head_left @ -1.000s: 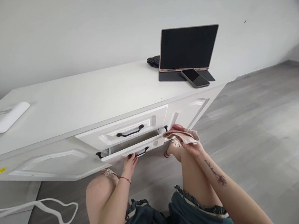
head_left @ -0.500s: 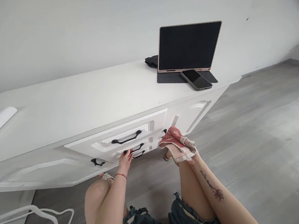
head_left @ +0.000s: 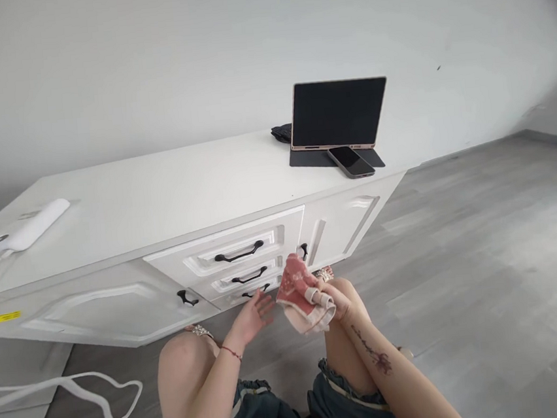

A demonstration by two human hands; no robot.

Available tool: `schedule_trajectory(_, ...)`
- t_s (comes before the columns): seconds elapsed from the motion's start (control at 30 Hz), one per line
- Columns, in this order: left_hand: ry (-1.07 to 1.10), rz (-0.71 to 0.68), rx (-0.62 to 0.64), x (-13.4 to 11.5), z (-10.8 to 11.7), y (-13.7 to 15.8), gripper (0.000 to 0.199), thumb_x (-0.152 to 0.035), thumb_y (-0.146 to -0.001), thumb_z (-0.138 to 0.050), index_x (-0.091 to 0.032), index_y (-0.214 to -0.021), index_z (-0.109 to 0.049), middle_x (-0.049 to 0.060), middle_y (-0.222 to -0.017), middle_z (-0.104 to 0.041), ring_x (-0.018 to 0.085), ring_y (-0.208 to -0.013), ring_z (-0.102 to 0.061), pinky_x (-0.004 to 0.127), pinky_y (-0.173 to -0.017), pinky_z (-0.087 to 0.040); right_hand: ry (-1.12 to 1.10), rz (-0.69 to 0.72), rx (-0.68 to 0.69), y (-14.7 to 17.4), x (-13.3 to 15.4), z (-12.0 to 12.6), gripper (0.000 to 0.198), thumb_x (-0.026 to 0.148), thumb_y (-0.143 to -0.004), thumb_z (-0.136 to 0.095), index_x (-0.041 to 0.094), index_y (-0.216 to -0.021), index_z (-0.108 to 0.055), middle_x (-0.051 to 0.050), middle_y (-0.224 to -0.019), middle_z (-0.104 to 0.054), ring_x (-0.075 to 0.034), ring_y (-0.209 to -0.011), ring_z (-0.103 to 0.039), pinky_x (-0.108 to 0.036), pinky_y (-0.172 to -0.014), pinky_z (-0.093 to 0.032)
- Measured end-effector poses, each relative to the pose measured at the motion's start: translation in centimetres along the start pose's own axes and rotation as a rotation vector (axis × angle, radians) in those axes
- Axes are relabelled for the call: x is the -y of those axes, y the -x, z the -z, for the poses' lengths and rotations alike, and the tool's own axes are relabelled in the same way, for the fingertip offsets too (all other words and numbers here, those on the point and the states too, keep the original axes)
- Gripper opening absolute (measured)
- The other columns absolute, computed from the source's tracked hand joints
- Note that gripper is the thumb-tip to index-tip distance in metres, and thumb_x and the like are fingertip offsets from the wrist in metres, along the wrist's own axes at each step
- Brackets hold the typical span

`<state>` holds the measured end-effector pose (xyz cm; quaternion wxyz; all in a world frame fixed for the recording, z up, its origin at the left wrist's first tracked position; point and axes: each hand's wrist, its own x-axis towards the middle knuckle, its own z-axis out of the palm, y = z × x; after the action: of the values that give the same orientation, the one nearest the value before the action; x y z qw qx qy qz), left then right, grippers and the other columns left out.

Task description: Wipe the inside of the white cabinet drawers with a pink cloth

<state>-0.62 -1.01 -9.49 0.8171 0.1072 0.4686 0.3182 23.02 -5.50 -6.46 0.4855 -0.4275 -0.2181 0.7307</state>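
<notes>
My right hand [head_left: 339,300] is closed on a folded red and cream cloth [head_left: 301,292], which hangs in front of the drawers. Fingers apart and holding nothing, my left hand [head_left: 253,318] is just below the lowest black drawer handle [head_left: 255,291]. Above it are the middle handle [head_left: 249,275] and the top handle [head_left: 239,252] on the white cabinet [head_left: 158,188]. All the drawers look closed. The cloth covers part of the drawers' right side.
On the cabinet top stand a tablet-like screen [head_left: 338,114], a phone [head_left: 351,161] and a dark folded item [head_left: 282,133]. At the left lies a white device [head_left: 38,225] with a cable. A white looped cord [head_left: 104,400] hangs at lower left, over grey flooring [head_left: 484,248].
My left hand has let go of the middle drawer handle and moved down and right, its fingers spreading. The cloth in my right hand has shifted left and down. The view has pulled back.
</notes>
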Motion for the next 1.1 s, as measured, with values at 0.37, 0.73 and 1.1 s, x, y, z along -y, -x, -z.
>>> schedule_trajectory(0.37,0.267,-0.345,-0.059,9.9,4.2,11.3,0.034,-0.017,-0.072,-0.075,-0.025,-0.104,-0.070,0.005,-0.114,-0.073,0.025,-0.106,-0.067,0.034,-0.093,-0.053,-0.073,-0.275,0.351,6.3,-9.1,-5.2,0.055,0.016,-0.056,-0.079,0.020,-0.108,-0.062,-0.002,-0.096,-0.068,-0.016,-0.083,-0.064,-0.032,-0.084,-0.048)
schedule_trajectory(0.73,0.399,-0.253,0.012,10.2,2.8,11.6,0.019,-0.025,-0.081,-0.066,-0.019,-0.098,-0.070,0.008,-0.096,-0.077,0.027,-0.097,-0.071,0.040,-0.096,-0.053,-0.102,-0.224,0.186,6.4,-12.2,-6.0,0.041,0.048,-0.065,-0.072,0.023,-0.097,-0.064,-0.009,-0.095,-0.070,-0.030,-0.090,-0.066,-0.044,-0.076,-0.052)
schedule_trajectory(1.1,0.276,-0.297,0.049,11.3,3.7,11.4,0.030,-0.010,-0.074,-0.070,-0.019,-0.102,-0.070,0.006,-0.095,-0.077,0.021,-0.084,-0.073,0.032,-0.082,-0.055,0.032,-0.241,0.261,9.0,-11.2,-6.3,0.056,0.060,-0.066,-0.068,0.026,-0.110,-0.064,-0.014,-0.095,-0.070,-0.035,-0.093,-0.066,-0.052,-0.076,-0.050)
